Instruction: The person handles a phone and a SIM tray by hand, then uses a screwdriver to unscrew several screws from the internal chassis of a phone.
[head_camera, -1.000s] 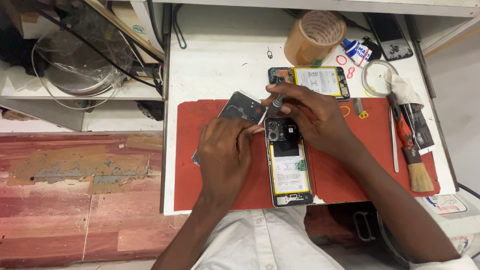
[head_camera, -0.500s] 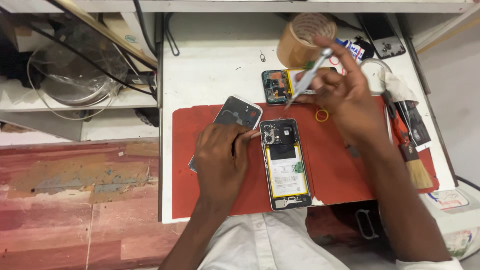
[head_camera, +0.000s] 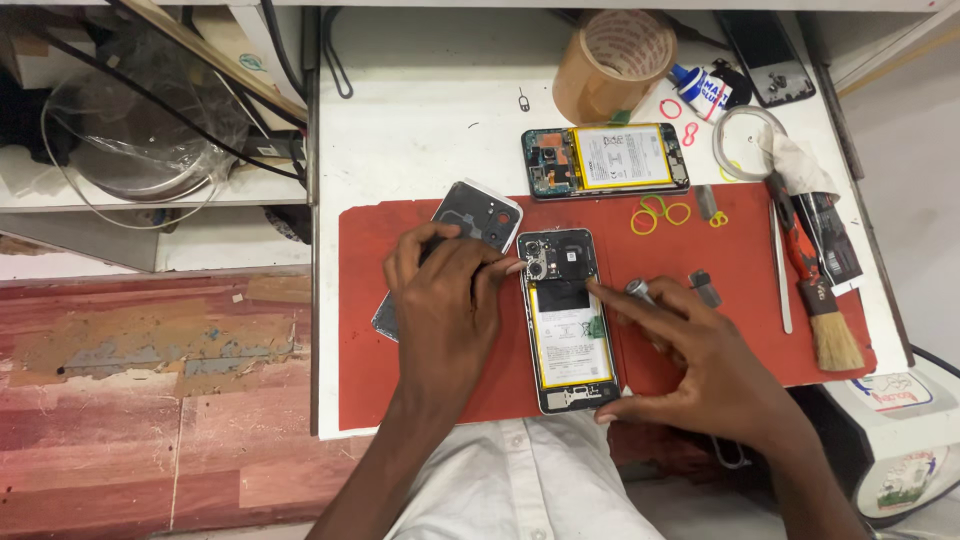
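While the opened phone (head_camera: 566, 322) lay on the red mat (head_camera: 700, 250), the right hand (head_camera: 700, 360) gripped its lower edge, fingers pinching a small metal tool (head_camera: 640, 291); the left hand (head_camera: 450, 300), fingers curled, steadied its upper left side, resting on the back cover (head_camera: 470, 215). Farther off lay a second opened phone (head_camera: 606, 160) on the tabletop (head_camera: 420, 130).

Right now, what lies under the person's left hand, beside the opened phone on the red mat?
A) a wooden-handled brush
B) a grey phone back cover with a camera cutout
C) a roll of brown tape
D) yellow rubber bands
B: the left hand rests on the grey phone back cover with a camera cutout, just left of the opened phone with its exposed battery on the red mat.
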